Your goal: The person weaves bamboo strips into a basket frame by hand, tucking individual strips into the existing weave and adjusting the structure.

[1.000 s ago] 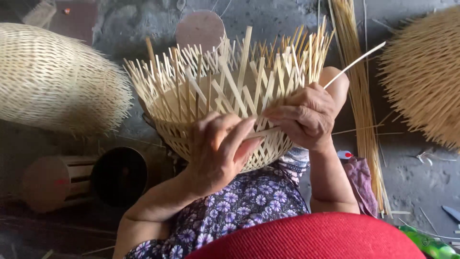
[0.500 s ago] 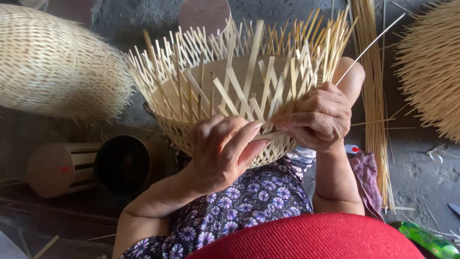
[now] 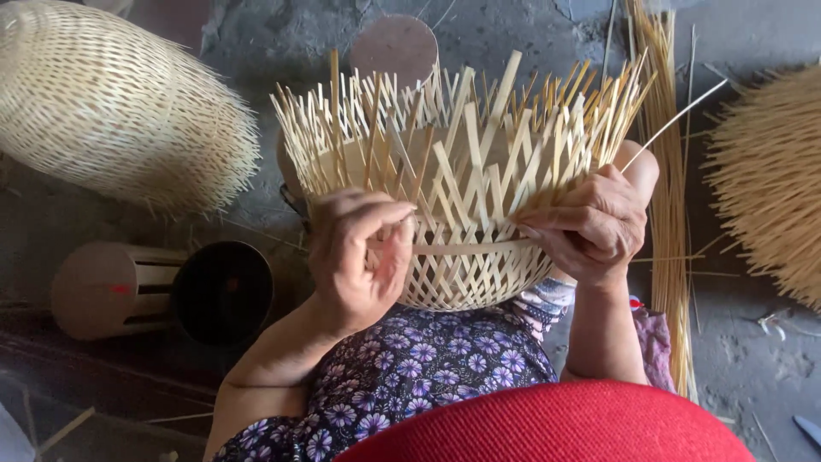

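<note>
A half-woven bamboo basket rests on my lap, its loose pale strips sticking up in a fan. My left hand pinches one end of a horizontal bamboo strip against the basket's near side. At the basket's right side my right hand grips the upright strips and the other end of that strip. A long thin strip runs up and right from my right hand.
A finished woven basket lies at the upper left and another at the right. A bundle of long bamboo strips lies on the concrete floor. A wooden cylinder form lies at the left, a round one behind the basket.
My left hand has slid left along the basket's side, drawing the horizontal strip across between both hands. The basket has come a little nearer to the camera.
</note>
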